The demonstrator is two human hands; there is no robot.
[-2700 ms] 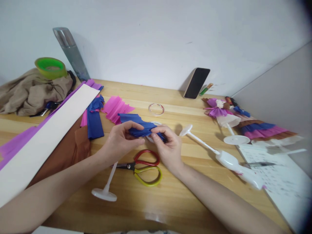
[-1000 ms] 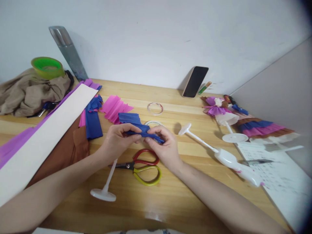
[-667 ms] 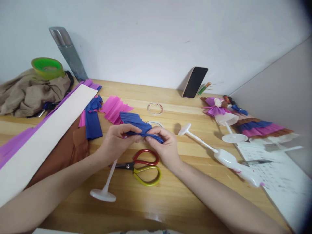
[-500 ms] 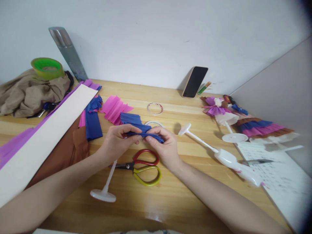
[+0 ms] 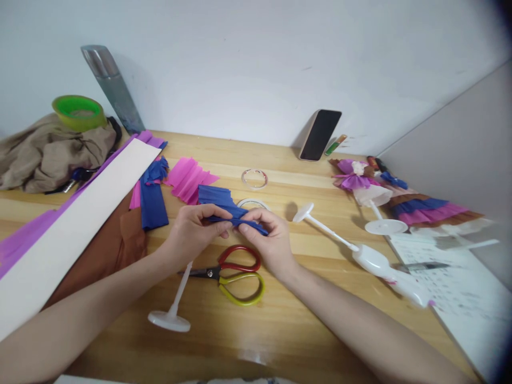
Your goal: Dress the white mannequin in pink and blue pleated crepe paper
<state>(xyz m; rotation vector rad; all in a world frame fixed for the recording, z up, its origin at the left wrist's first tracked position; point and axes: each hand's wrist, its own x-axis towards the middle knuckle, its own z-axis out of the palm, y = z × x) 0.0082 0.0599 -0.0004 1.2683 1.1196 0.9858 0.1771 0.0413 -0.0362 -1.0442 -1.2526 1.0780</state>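
Note:
A pleated strip of blue crepe paper (image 5: pixel 218 198) is pinched between both hands over the middle of the table. My left hand (image 5: pixel 196 226) grips its near edge with thumb and fingers, and my right hand (image 5: pixel 269 234) pinches the same edge just to the right. The two hands nearly touch. Below them lie scissors (image 5: pixel 212 273) with one red and one yellow handle. A white stand (image 5: pixel 170 319) with a round base is beside the scissors, its upper part hidden by my left hand. Pink crepe paper (image 5: pixel 190 180) lies behind my left hand.
A white board (image 5: pixel 92 213) lies over brown and purple paper at left, near a cloth (image 5: pixel 60 154), green tape (image 5: pixel 78 112) and a bottle (image 5: pixel 116 88). Tape rings (image 5: pixel 255 179), a phone (image 5: pixel 320 134), a white figure on a stand (image 5: pixel 372 260) and a layered paper skirt (image 5: pixel 432 210) lie farther off.

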